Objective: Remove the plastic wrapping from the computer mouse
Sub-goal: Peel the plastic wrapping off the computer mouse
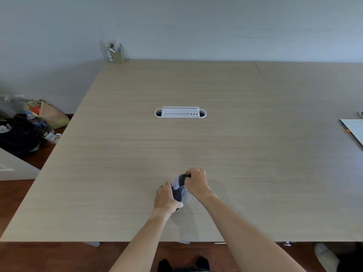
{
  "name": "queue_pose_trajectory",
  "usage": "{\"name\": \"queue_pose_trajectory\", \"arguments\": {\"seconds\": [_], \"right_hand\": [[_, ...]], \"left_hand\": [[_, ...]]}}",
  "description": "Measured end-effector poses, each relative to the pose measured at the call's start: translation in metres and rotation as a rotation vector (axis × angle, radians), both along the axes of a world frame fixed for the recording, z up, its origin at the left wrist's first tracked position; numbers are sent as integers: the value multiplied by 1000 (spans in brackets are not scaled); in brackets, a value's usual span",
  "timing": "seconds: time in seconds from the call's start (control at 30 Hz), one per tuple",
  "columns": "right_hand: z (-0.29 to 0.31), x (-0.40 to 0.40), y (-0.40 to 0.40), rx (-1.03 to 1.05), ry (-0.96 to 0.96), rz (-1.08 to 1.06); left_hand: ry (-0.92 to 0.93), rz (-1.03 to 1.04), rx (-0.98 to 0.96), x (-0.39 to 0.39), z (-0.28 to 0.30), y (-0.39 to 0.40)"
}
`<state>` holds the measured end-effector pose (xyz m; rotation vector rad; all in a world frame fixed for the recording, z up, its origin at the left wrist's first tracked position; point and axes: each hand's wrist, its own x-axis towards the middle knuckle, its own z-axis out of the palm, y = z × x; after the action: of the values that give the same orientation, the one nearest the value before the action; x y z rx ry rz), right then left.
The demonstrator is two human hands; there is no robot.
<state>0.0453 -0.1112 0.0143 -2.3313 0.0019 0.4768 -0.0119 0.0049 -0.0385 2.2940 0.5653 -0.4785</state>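
Note:
A dark computer mouse [179, 190] in clear plastic wrapping [189, 199] is held just above the wooden table [176, 144], near its front edge. My left hand [166, 197] grips the mouse's near end and left side. My right hand [197, 182] is closed over the far end, its fingers pinching there. Loose clear wrapping bulges out below my right hand. Much of the mouse is hidden by both hands.
A white cable grommet [180, 112] sits in the table's middle. A small box of items [116, 53] stands at the back left corner. A white sheet [353, 130] lies at the right edge. Bags and a bottle [29, 122] are on the floor to the left.

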Motion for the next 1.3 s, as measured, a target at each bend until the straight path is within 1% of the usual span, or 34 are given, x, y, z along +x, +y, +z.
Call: {"name": "queue_pose_trajectory", "arguments": {"seconds": [0.03,0.1,0.17,0.2,0.27,0.33,0.43,0.5,0.57,0.63,0.73,0.83,0.97,1.03,1.1,1.13,1.23,1.3], "right_hand": [[-1,1,1,-5,19,26],[1,1,-3,-78,40,38],[4,1,-10,-160,-2,2],[6,1,-13,-168,-46,-10],[6,1,-13,-95,-68,-1],[1,2,-7,-33,-8,11],[-3,0,-10,-67,18,22],[-4,-2,-15,-106,-22,-14],[-4,-2,-16,-71,-62,-47],[-6,1,-12,-2,-34,-32],[-7,1,-15,-49,3,15],[-7,1,-26,-76,-33,-43],[-7,1,-27,18,35,-100],[-10,1,-29,7,55,-81],[-11,-2,-33,-62,29,-77],[-11,-1,-34,-63,14,-102],[-8,0,-33,69,16,-171],[-7,-3,-31,105,83,-111]], "left_hand": [[-2,-6,1,0,1,0],[-6,-15,-4,0,1,-1],[1,-9,-16,0,2,-1],[3,-4,-21,0,3,-2],[4,0,-25,1,5,-3],[2,4,-29,1,6,-4],[14,-5,-37,1,7,-4],[19,-25,-33,1,8,-3],[20,-30,-28,1,9,-3],[17,-30,-24,1,9,-4],[22,-40,-19,1,9,-4],[34,-51,-21,3,11,-3],[33,-56,-9,4,10,-3],[33,-70,0,5,10,-4],[37,-86,6,5,9,-3],[38,-92,11,5,9,-2],[27,-109,26,7,9,-1],[26,-126,31,8,10,1]]}}
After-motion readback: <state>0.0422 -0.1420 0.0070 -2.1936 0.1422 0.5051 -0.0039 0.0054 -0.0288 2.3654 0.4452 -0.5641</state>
